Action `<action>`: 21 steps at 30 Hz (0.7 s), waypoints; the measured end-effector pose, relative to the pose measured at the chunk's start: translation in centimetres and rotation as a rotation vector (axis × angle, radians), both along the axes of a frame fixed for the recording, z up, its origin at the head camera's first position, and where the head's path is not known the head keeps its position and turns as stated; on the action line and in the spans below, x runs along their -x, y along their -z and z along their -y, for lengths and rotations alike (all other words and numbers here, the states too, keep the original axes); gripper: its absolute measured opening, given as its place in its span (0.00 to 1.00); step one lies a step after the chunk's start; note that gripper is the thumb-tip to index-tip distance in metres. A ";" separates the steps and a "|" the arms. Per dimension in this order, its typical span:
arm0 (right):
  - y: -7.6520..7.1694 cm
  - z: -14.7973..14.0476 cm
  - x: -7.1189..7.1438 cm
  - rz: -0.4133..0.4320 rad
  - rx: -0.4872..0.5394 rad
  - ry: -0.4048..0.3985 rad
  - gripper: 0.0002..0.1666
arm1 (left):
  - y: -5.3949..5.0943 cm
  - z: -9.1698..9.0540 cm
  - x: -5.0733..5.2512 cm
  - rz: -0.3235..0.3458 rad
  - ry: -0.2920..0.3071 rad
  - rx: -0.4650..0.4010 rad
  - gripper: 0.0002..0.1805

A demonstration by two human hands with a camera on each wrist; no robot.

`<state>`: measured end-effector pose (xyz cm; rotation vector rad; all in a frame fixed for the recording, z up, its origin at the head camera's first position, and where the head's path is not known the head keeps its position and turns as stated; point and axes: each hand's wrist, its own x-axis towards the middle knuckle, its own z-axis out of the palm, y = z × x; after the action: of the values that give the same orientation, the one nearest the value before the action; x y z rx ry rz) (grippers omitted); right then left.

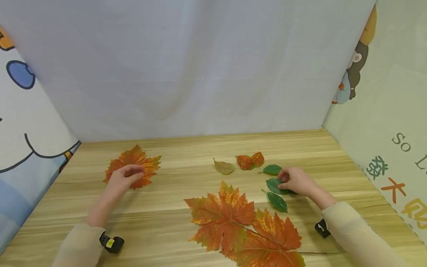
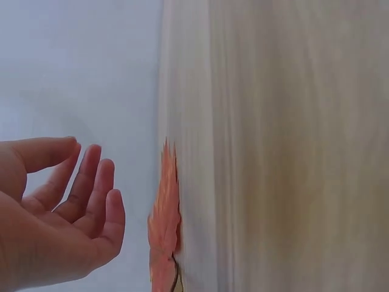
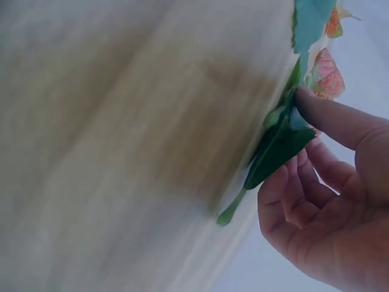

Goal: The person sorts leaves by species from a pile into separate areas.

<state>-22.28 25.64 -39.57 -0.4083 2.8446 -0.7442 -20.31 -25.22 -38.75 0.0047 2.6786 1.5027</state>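
The left hand is hanging at eight o'clock, its fingers curling loosely and pointing toward twelve and one. The thumb is stretching across at nine, its tip lying by the forefinger's; whether those tips are touching is hard to tell from this angle. Toward seven, an orange leaf is showing nearly edge-on, its jagged points facing twelve, a thin dark stem running by its lower end. A pale backdrop is filling ten o'clock and showing between hand and leaf. The wooden table is spreading across three, its grain running from twelve to six.
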 end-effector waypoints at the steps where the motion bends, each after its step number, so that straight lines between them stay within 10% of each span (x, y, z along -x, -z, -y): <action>1: 0.0 0.0 0.0 0.008 0.006 0.005 0.14 | 0.1 -0.4 -0.1 -0.001 0.017 -0.007 0.23; 21: 0.4 -0.2 -0.1 0.054 0.080 0.056 0.11 | 1.0 -6.4 -1.0 0.005 0.197 0.016 0.16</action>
<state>-22.16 25.82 -39.97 -0.3159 2.7930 -0.8676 -19.35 -18.86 -39.75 0.2559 2.5969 1.4196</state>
